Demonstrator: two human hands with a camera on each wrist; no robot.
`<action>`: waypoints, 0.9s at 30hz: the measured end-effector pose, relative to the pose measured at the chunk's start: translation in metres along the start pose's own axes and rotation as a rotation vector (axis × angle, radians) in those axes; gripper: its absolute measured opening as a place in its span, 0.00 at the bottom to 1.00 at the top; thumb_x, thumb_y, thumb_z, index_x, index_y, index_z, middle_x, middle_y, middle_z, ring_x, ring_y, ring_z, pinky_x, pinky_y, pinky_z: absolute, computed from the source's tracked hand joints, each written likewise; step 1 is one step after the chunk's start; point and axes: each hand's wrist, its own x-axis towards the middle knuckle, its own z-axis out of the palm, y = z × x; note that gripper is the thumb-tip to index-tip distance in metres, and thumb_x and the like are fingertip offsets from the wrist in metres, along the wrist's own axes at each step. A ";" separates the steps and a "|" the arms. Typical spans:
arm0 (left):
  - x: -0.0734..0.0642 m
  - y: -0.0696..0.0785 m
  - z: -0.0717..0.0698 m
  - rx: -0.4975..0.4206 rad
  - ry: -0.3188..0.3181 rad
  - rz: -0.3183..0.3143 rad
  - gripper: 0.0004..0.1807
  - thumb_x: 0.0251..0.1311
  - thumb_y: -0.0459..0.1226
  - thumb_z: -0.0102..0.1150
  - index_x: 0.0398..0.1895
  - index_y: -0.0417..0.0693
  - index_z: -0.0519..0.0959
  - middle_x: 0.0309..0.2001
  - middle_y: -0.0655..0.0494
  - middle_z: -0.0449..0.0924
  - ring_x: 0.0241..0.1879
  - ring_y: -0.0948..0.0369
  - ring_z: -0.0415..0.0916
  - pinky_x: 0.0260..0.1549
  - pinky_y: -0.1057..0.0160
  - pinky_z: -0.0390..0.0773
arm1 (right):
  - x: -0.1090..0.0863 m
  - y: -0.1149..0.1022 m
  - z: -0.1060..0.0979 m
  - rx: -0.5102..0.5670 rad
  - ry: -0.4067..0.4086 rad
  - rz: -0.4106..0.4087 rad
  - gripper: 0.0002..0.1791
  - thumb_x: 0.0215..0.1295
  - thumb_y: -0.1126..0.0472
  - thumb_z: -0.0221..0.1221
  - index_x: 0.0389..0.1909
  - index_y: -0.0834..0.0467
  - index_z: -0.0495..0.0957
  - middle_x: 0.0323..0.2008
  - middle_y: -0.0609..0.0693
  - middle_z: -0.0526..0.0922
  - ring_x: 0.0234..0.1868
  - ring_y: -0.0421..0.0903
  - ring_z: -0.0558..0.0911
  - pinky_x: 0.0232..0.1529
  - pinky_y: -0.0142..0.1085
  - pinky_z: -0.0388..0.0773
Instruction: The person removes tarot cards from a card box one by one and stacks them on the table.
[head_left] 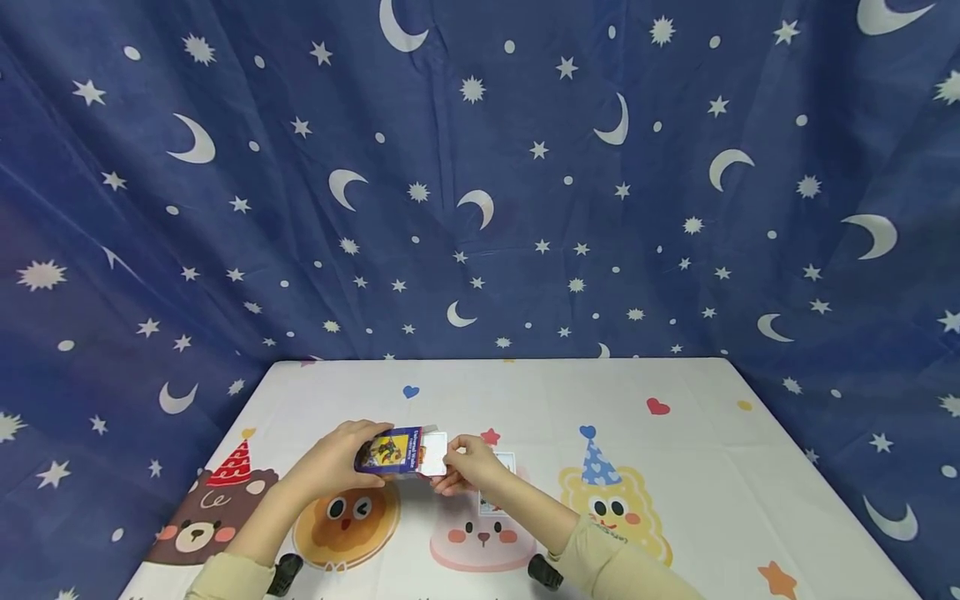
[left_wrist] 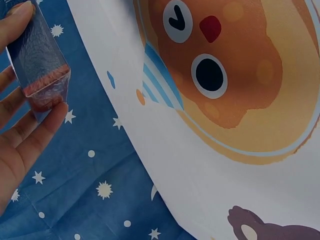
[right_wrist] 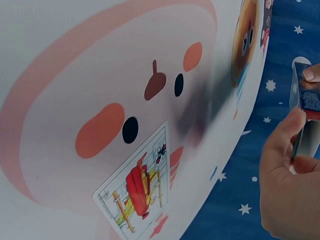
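A dark blue tarot card box (head_left: 386, 451) with a yellow picture on its front is gripped in my left hand (head_left: 341, 457), held above the table. Clear plastic wrap shows around the box (left_wrist: 42, 60) in the left wrist view. From the box's right end a white-bordered card (head_left: 435, 455) sticks out; whether it is one card or several I cannot tell. My right hand (head_left: 472, 467) pinches that card's outer edge between thumb and fingers. Below the right forearm a picture card (right_wrist: 137, 187) with a red-clothed figure lies face up on the tablecloth, partly hidden in the head view.
The table wears a white cloth (head_left: 712, 467) printed with cartoon animals, hearts and stars. Behind and beside it hangs a dark blue curtain (head_left: 525, 192) with moons and stars. Black objects (head_left: 545, 572) sit near both wrists at the lower edge.
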 end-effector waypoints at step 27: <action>-0.001 -0.006 -0.003 0.016 -0.006 -0.019 0.41 0.39 0.44 0.76 0.61 0.46 0.71 0.56 0.45 0.76 0.56 0.47 0.71 0.55 0.42 0.73 | -0.004 0.000 -0.011 0.075 -0.008 0.006 0.09 0.58 0.72 0.52 0.40 0.67 0.69 0.18 0.50 0.82 0.17 0.37 0.80 0.22 0.27 0.81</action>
